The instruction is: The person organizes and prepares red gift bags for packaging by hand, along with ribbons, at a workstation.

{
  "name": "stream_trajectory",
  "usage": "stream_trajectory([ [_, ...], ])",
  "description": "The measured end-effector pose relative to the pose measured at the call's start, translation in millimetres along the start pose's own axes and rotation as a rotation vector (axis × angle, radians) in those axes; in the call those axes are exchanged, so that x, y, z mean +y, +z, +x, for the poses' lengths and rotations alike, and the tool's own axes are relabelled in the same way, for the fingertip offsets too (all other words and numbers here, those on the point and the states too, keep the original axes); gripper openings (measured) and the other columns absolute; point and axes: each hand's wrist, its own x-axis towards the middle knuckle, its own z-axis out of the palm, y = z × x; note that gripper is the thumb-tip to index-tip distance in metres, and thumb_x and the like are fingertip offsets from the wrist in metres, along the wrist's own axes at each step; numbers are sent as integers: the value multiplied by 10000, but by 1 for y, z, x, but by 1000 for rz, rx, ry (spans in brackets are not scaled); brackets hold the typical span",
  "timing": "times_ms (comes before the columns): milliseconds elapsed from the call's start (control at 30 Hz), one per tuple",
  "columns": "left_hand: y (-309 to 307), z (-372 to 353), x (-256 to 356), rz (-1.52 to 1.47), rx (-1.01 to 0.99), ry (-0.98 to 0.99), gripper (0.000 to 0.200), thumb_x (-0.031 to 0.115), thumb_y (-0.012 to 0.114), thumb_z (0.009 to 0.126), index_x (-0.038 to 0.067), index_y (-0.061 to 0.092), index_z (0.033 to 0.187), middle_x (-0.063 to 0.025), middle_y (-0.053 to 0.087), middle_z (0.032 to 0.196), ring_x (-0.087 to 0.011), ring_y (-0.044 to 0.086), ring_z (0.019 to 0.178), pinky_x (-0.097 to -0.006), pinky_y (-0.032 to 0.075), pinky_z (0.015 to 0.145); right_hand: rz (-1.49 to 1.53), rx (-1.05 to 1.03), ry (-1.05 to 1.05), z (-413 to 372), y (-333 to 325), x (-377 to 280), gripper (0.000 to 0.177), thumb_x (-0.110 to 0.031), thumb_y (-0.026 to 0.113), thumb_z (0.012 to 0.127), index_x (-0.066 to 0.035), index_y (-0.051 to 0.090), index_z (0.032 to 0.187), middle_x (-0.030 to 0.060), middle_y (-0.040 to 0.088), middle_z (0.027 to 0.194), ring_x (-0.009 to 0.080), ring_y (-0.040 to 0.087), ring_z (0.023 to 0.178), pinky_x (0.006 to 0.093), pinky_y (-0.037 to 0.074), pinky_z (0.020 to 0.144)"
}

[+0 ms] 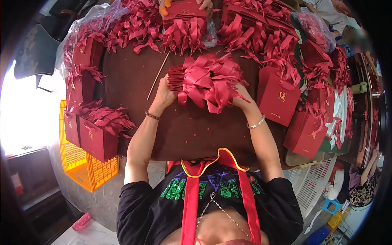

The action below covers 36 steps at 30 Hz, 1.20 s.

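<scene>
Between my two hands is a thick stack of red paper gift bags [176,79], its layered edges showing on the left. Loose red ribbon handles [212,77] spill over the top and hide most of the stack. My left hand [164,94] is closed on the stack's left end. At the other end my right hand [241,97] grips the bundle, its fingers mostly hidden under the ribbons. A thin stick [158,75] lies on the brown tablecloth [188,134], beyond my left hand.
Gift-bag stacks stand at left [98,141] and right [280,96], with more ribboned piles [261,28] along the far edge. Across the table, another person's hands hold a red bag [184,9]. A yellow plastic crate [96,173] is below the left edge, a white crate [316,179] at right.
</scene>
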Motion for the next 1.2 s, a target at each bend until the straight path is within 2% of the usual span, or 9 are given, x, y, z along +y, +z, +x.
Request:
stream_trajectory([
  [67, 1, 0, -1, -28, -4, 3, 209, 26, 566, 746, -9, 544, 951, -94, 613, 867, -173, 583, 801, -316, 463, 725, -415, -129, 128, -3, -9, -12, 295, -151, 598, 770, -69, 590, 1053, 99, 610, 1041, 270, 571, 971, 334, 462, 806],
  [200, 0, -1, -6, -32, -47, 5, 205, 34, 546, 767, -9, 542, 968, -94, 618, 874, -173, 583, 802, -310, 464, 734, -477, -72, 43, 4, -23, -57, 299, -191, 587, 760, -108, 599, 1047, 82, 614, 1005, 304, 556, 989, 383, 420, 891],
  [267, -1, -1, -4, -54, -61, -20, 205, 34, 537, 775, -9, 542, 975, -94, 621, 883, -173, 584, 810, -309, 464, 740, -833, 94, -423, 18, -23, -61, 310, -212, 615, 713, -132, 615, 1014, 63, 603, 1034, 285, 525, 1051, 451, 336, 973],
  [467, 2, 1, -6, -37, -77, 34, 267, 20, 517, 782, -6, 549, 1046, -120, 622, 964, -220, 605, 889, -318, 465, 790, -948, -121, -172, 53, -8, -80, 494, -218, 621, 668, -41, 521, 1119, 132, 541, 1109, 314, 468, 1101, 466, 289, 1001],
  [633, 0, -3, -1, -287, -96, 59, 351, 14, 569, 757, 2, 547, 1107, -115, 614, 1028, -207, 589, 960, -312, 448, 848, -919, 53, -138, 59, 9, -89, 482, -183, 609, 687, -4, 464, 1109, 198, 538, 1031, 339, 497, 1035, 455, 345, 937],
  [700, 3, -1, -2, -551, -119, -42, 357, 9, 590, 753, -4, 544, 1107, -95, 605, 1063, -166, 561, 985, -306, 431, 879, -905, 35, -104, 63, 9, -95, 474, -185, 610, 687, -5, 468, 1102, 194, 545, 1027, 338, 504, 1028, 446, 352, 932],
  [800, -1, -1, -5, -237, -138, -34, 340, 23, 593, 775, -8, 538, 1109, -79, 596, 1078, -154, 554, 977, -297, 425, 885, -913, 164, -219, 64, 15, -89, 425, -162, 618, 667, -21, 485, 1045, 161, 560, 956, 321, 531, 946, 408, 394, 871],
  [1033, -2, -5, -2, -445, -150, -268, 397, -1, 598, 765, 5, 510, 1152, -59, 553, 1134, -142, 512, 1026, -293, 389, 924, -940, 82, -107, 62, 17, -86, 401, -192, 624, 674, -47, 488, 1022, 122, 539, 916, 274, 513, 896, 366, 395, 765],
  [1200, 0, -8, 6, -501, -163, 3, 413, -34, 594, 741, 23, 520, 1144, -69, 500, 1201, -177, 460, 1110, -316, 344, 970, -892, 84, -158, 62, 12, -87, 405, -195, 599, 725, -30, 479, 1075, 141, 544, 977, 286, 508, 927, 383, 377, 759],
])
